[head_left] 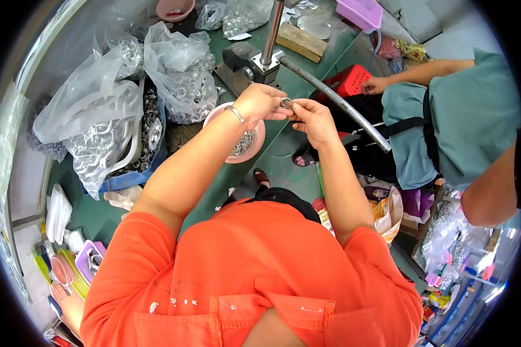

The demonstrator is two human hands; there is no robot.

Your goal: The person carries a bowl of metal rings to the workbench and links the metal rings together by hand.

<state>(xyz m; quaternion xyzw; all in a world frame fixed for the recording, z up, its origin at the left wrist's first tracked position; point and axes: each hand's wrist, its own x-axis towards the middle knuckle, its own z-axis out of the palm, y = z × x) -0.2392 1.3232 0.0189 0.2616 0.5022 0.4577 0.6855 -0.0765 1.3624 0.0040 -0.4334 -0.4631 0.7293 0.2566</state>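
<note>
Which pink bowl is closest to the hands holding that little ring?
The near bowl, partly hidden by the left forearm, with small metal pieces inside. The far bowl sits beyond the plastic bags.

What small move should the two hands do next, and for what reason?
I would probably bring the small metal ring over the pink bowl before loosening any finger: the left hand and right hand pinch it beside the bowl, not above it, and the bowl holds small metal pieces.
</note>
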